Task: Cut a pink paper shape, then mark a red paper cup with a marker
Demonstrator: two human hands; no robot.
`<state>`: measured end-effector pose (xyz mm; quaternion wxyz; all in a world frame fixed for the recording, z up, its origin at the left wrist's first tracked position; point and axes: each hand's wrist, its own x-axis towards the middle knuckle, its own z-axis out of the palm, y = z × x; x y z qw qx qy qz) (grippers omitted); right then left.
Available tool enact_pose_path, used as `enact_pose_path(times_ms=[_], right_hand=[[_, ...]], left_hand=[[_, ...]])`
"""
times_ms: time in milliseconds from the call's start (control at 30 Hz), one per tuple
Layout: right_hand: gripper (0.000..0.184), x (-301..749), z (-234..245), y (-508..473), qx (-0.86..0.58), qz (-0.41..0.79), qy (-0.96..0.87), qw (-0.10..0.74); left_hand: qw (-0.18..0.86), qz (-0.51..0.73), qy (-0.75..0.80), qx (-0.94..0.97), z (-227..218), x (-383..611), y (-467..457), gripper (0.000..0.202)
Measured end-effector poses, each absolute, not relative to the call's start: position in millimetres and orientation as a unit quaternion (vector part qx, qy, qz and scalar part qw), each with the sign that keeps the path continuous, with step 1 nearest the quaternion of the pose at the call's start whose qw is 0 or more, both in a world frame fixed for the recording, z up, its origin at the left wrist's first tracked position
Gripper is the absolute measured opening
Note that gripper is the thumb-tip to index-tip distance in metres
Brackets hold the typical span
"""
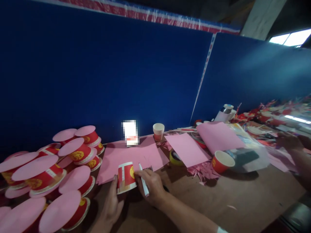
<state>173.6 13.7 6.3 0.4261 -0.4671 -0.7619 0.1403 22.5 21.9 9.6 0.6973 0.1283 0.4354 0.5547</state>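
A red paper cup (126, 181) with a gold emblem and a white strip is upside down, its pale rim lowest, above the front of the table. My left hand (114, 200) grips it from the left, fingers partly hidden behind it. My right hand (153, 186) is closed around a white marker pen (144, 184), and its fingertips meet the cup's right side. Behind the cup lies a large pink paper sheet (131, 155). To the left of my left hand stand several inverted red cups, each topped with a pink paper disc (64, 207).
An upright cup (158, 131) stands by the blue partition (109, 64). Farther right are a yellow tape roll (175, 158), pink sheets (187, 149), pink scraps (204, 173), another red cup (222, 161) and a thermos (224, 113). Another person's hand (288, 140) works at the far right.
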Motion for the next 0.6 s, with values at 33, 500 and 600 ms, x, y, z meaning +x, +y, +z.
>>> enact_pose_path(times_ms=[33,500,600], right_hand=[[0.028,174,6,14,-0.468,0.140,-0.761,0.426],[0.031,176,9,11,-0.428,0.139,-0.725,0.521],[0.031,175,18,4,-0.398,0.159,-0.719,0.547]], left_hand=[[0.696,0.557,0.432,0.133,11,23,22,0.037],[0.722,0.559,0.376,0.157,9,23,20,0.037],[0.714,0.561,0.384,0.167,11,24,20,0.042]])
